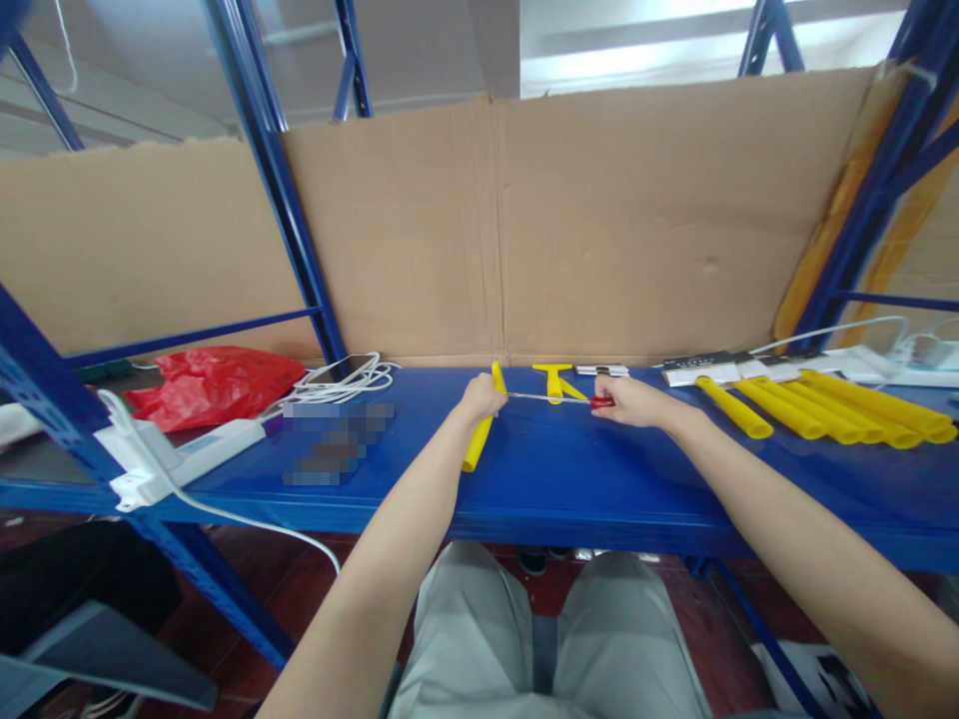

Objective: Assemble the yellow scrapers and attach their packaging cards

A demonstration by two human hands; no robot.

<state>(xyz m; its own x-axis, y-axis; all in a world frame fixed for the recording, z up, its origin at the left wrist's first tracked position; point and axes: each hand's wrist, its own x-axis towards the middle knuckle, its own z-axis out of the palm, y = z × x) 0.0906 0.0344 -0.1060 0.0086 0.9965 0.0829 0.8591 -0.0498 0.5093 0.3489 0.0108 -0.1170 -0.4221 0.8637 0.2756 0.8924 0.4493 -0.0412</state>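
My left hand (pixel 480 398) is closed around a yellow tubular handle (pixel 477 447), which stands out above and below the fist. In my right hand (pixel 630 400) is a screwdriver (pixel 601 402) with a red grip, held level. Its long thin shaft points left and reaches the yellow handle beside my left fingers; whether the tip sits in a screw is too small to tell. Just behind the shaft lie a yellow T-shaped plastic piece (pixel 553 381) and a flat white-and-dark piece (pixel 601 370).
Several yellow-handled tools (pixel 824 409) lie in a row on the right of the blue shelf (pixel 554 479). To the left are a red plastic bag (pixel 225 384), coiled white cable (pixel 345 383) and a white power strip (pixel 202 449). Cardboard (pixel 636 230) closes the back; blue posts (pixel 277 180) flank it.
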